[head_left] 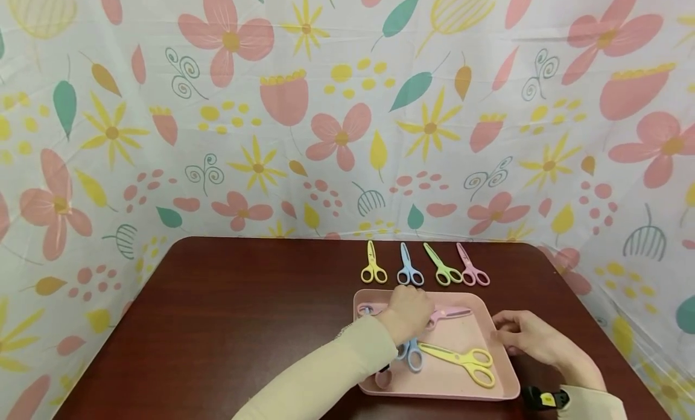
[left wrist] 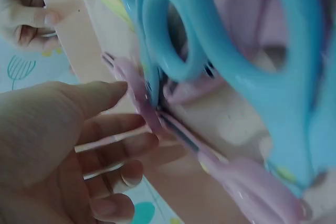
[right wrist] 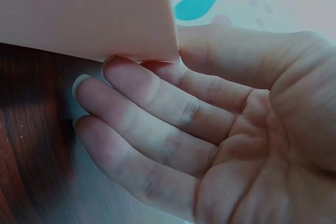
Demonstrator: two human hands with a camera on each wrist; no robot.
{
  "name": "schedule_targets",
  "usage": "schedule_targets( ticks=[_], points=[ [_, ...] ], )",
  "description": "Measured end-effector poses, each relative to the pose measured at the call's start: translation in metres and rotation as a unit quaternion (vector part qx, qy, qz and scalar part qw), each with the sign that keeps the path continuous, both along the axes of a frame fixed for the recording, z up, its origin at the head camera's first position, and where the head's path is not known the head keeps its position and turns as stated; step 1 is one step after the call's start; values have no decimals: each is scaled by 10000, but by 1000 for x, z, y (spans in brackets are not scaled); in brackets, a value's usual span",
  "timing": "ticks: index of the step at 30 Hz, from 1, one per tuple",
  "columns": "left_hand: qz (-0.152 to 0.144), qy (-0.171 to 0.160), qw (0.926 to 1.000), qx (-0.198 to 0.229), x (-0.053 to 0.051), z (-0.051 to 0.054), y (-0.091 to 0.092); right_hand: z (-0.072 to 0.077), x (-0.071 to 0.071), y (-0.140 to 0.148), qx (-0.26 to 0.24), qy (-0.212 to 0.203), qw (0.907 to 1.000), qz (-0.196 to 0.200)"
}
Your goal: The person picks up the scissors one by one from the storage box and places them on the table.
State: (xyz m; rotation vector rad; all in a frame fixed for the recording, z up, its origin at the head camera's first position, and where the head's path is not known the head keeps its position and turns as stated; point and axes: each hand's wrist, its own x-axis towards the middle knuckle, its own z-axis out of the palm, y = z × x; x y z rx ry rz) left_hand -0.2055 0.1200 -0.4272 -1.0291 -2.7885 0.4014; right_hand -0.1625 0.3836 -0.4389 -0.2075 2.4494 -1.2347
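Observation:
In the head view, my left hand [head_left: 408,311] reaches down into a pink tray [head_left: 434,391]. Its thumb and fingertips are at a pair of pink scissors [left wrist: 137,88] in the left wrist view, without a clear grip. More pink scissors [left wrist: 252,184] and large blue scissors [left wrist: 181,66] lie close by. Yellow scissors [head_left: 461,359] rest in the tray's right part, and purple-pink scissors [head_left: 447,313] lie near its back wall. With thumb and fingers, my right hand [head_left: 534,335] holds the tray's right edge; in the right wrist view the fingers are under the tray wall [right wrist: 89,14].
Behind the tray stands a row of yellow scissors [head_left: 373,264], blue scissors [head_left: 408,266], green scissors [head_left: 442,266] and pink scissors [head_left: 471,266], blades pointing away. The dark wooden table [head_left: 233,323] extends to the left. A floral curtain [head_left: 336,106] hangs behind it.

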Motion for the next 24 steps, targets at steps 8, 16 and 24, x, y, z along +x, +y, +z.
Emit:
schedule_targets(
  ticks=[8,16,24],
  points=[
    [424,-178,9985,-303,4,-2,13,-2,1,1,-51,31,10000,-29],
    [566,-407,9972,-269,11,-6,23,-8,4,1,-193,-48,9998,-23],
    [791,-289,9964,-11,15,-6,34,-5,1,2,-198,-10,9998,4]
  ],
)
